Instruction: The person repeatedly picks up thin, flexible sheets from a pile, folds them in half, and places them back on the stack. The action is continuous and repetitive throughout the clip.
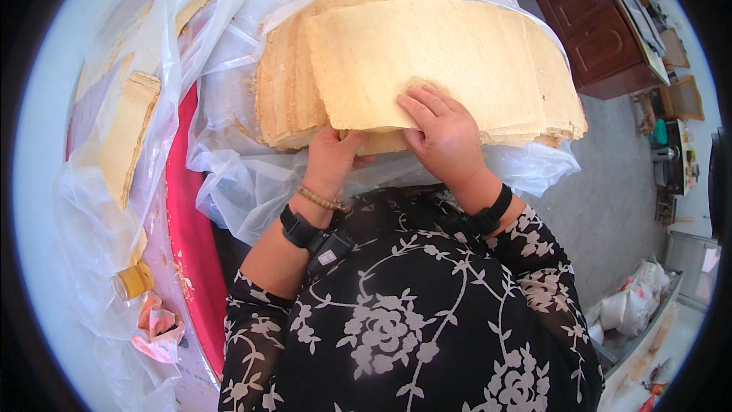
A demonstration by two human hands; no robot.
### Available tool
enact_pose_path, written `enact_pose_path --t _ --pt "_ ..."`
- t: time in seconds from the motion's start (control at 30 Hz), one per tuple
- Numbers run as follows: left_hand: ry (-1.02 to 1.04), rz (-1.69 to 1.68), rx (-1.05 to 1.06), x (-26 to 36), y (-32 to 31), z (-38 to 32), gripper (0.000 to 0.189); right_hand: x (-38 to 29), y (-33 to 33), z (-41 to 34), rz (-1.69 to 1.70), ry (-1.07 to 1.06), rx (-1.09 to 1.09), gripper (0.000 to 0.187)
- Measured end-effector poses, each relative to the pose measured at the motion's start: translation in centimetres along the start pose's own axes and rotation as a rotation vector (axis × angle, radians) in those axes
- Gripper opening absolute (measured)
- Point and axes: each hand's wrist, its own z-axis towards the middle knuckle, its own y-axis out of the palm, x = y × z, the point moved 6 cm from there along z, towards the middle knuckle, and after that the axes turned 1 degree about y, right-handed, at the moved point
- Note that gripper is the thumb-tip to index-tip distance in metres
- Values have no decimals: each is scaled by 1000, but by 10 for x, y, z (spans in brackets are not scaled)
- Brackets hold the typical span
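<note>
A thick stack of thin, pale yellow-brown sheets with rough edges lies before me on plastic film. One wide sheet lies on top, askew to those beneath. My left hand pinches the near edge at the top sheet's left corner; its fingertips are partly hidden under the layers. With fingers spread, my right hand presses on the top sheet near its front edge, its thumb at the rim. Beside its fingertips is a darker, rough spot on the sheet. Which layers the left hand holds cannot be told.
Crumpled clear plastic film surrounds the stack. At left lie a bundle of narrow sheets, a glass jar of amber contents and a pink cloth. Dark red cabinets stand at right, with white sacks at lower right.
</note>
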Motion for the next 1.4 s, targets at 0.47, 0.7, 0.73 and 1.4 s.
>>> enact_pose_path --t 0.47,0.7,0.73,1.4 --pt "-27 42 1 -2 4 5 38 65 -82 23 201 570 433 43" --pt "-32 47 15 -3 3 8 38 85 -129 20 469 516 733 28" --pt "-39 53 13 -3 3 8 38 88 -135 19 479 532 768 29" --pt "-25 67 24 -4 1 7 40 149 -304 -5 408 531 1313 45"
